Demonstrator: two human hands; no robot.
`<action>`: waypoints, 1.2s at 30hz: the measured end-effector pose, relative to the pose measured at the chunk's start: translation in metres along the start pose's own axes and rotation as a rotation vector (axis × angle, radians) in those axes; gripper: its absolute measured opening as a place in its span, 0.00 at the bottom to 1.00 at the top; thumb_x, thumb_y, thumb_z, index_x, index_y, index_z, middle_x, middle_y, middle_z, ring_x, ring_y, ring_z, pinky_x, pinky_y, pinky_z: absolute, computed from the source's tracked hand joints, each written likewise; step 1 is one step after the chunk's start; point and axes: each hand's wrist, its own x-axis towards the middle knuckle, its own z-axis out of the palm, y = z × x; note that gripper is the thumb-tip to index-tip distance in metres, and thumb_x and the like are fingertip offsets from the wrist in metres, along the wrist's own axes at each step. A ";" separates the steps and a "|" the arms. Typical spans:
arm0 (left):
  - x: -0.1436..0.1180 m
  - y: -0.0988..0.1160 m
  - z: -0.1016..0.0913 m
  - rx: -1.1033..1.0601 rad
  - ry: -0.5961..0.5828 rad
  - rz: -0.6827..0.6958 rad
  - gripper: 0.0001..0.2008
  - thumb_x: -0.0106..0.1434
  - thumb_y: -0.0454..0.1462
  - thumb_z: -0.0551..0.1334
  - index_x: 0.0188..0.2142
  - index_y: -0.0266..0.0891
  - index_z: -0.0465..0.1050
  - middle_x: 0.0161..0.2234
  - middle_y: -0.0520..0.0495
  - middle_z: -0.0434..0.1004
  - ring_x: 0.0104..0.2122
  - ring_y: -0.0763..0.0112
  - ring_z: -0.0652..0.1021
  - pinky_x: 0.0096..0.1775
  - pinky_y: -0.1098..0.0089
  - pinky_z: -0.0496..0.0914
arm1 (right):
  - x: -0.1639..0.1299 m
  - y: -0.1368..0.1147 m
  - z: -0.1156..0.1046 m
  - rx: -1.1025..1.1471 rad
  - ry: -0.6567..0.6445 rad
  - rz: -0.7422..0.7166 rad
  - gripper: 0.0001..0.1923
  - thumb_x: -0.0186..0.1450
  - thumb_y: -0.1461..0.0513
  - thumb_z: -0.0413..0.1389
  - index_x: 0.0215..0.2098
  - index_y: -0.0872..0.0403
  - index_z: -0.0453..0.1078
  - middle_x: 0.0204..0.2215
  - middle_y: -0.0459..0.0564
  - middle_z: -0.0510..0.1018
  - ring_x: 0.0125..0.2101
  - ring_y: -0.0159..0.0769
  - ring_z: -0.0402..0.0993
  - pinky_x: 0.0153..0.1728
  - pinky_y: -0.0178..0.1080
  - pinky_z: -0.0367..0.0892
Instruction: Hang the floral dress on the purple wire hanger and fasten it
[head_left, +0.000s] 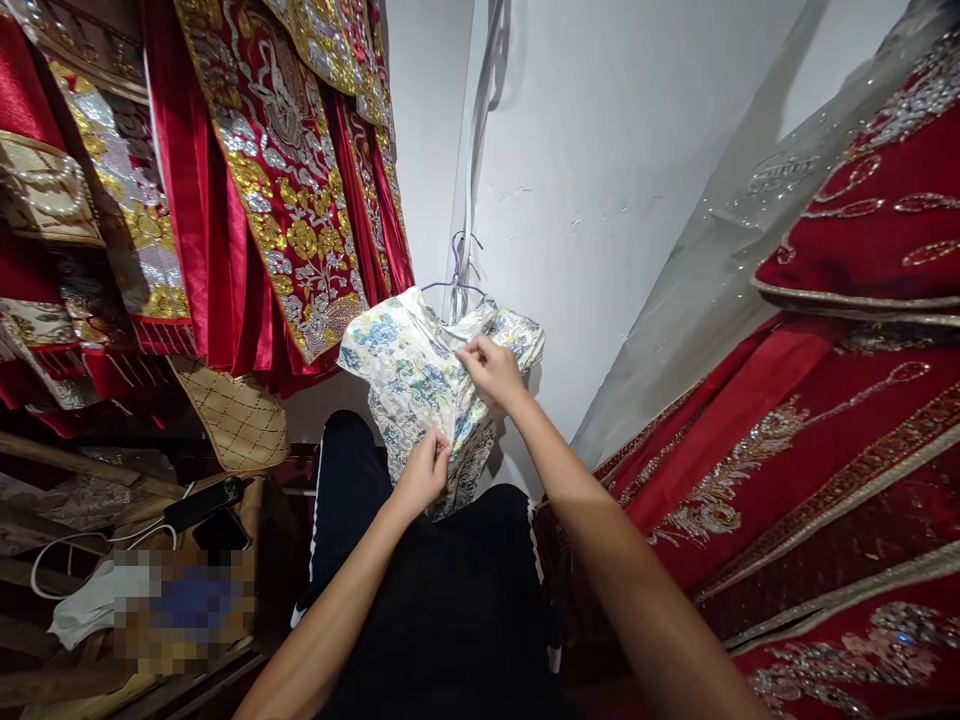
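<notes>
A short-sleeved white garment with blue and green flowers hangs in front of me on a thin purple hanger. At its collar, my right hand is closed in a pinch on the front edge of the cloth. Lower down, my left hand pinches the same front edge with thumb and fingers. The garment's lower end reaches down between my knees. Any small fastener under my fingertips is too small to make out.
Red gowns with gold and silver embroidery hang at the left. More red beaded gowns and a sheer glittering cloth hang at the right. A wooden stand at lower left holds a black phone and a white cable.
</notes>
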 end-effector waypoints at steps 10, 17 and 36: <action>0.026 -0.005 -0.025 0.043 -0.038 0.032 0.06 0.67 0.39 0.57 0.35 0.41 0.69 0.29 0.49 0.72 0.31 0.65 0.73 0.34 0.67 0.65 | 0.072 -0.016 -0.011 -0.157 0.042 -0.182 0.08 0.67 0.56 0.55 0.33 0.51 0.68 0.25 0.45 0.75 0.26 0.36 0.70 0.29 0.35 0.57; 0.142 0.070 -0.086 0.094 0.238 0.384 0.16 0.71 0.40 0.54 0.55 0.41 0.68 0.39 0.46 0.77 0.38 0.66 0.76 0.44 0.67 0.68 | 0.055 -0.028 -0.028 -0.181 0.031 -0.244 0.11 0.69 0.54 0.53 0.33 0.51 0.68 0.24 0.46 0.74 0.25 0.36 0.69 0.29 0.36 0.57; 0.189 0.083 -0.091 0.308 0.288 0.532 0.07 0.69 0.34 0.55 0.32 0.40 0.65 0.31 0.48 0.72 0.33 0.66 0.72 0.38 0.68 0.64 | 0.058 0.017 0.002 -0.497 0.046 -0.554 0.20 0.76 0.57 0.40 0.32 0.53 0.67 0.25 0.52 0.73 0.29 0.40 0.69 0.30 0.39 0.56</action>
